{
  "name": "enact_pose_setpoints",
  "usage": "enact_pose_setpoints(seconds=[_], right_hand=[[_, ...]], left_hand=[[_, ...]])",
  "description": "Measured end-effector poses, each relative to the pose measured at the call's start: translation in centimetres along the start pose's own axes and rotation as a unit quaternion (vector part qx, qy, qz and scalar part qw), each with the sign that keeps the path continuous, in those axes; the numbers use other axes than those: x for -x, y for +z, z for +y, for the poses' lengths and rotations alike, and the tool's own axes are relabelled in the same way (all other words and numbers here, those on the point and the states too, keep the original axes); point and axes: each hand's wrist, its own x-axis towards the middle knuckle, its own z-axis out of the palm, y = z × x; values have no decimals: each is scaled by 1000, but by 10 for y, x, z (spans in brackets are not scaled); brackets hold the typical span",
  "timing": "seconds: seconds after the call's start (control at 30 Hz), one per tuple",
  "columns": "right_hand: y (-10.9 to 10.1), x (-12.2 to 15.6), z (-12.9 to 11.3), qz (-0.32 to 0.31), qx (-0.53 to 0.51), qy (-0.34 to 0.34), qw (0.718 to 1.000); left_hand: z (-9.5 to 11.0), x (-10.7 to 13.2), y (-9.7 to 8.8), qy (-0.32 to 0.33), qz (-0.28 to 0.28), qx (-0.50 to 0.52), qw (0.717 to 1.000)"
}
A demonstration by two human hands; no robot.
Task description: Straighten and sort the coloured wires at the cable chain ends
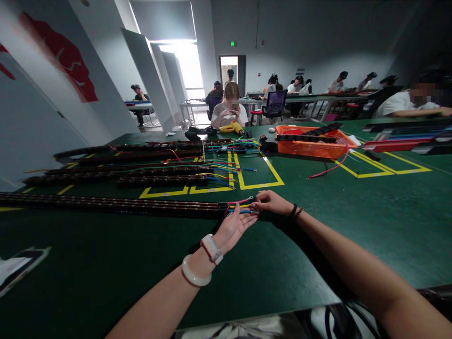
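Note:
A long dark wire harness (116, 203) lies across the green table, with red, yellow and blue wires coming out of its right end. My left hand (233, 228) is palm up under these wires, fingers stretched out and thumb raised beside them. Across its fingers rests the blue wire (243, 211). My right hand (273, 202) is closed in a pinch at the tip of the yellow wire (243, 205), just right of my left fingertips. Above them the red wire (242, 201) ends in a bare metal ring terminal.
More dark harnesses (155, 180) lie behind, among yellow tape outlines (261, 187). Farther back are a yellow heat gun (233, 127) and an orange basket (303, 149). Red and blue strips (406, 141) lie at right. Across the table a person (229, 113) sits.

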Motion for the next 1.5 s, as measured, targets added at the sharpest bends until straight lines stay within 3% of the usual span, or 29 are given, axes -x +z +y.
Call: enact_pose_setpoints(seconds=[0.13, 0.33, 0.47, 0.77, 0.93, 1.03, 1.27, 1.4, 1.5], right_hand=[[7, -3, 9, 36, 11, 65, 997], [11, -7, 11, 84, 103, 58, 989], [11, -7, 8, 95, 104, 61, 988], [-14, 3, -3, 26, -9, 184, 982], [-24, 10, -14, -176, -173, 196, 949], [-21, 10, -17, -241, -202, 207, 927], [-15, 7, -16, -218, -224, 210, 927], [-13, 6, -15, -182, -214, 225, 933], [-10, 6, -15, -172, -200, 240, 934]], left_hand=[[0, 0, 1, 3, 1, -3, 1000], [1, 2, 4, 1, 8, -12, 1000], [2, 2, 7, -2, 16, -18, 1000], [3, 1, 6, -8, 16, 0, 1000], [4, 3, 8, 0, 15, -12, 1000], [4, 4, 9, 3, 8, -16, 1000], [4, 1, 5, -24, 9, -23, 999], [2, 5, 6, -68, -26, -143, 987], [-1, 8, 8, -42, -57, -246, 967]])
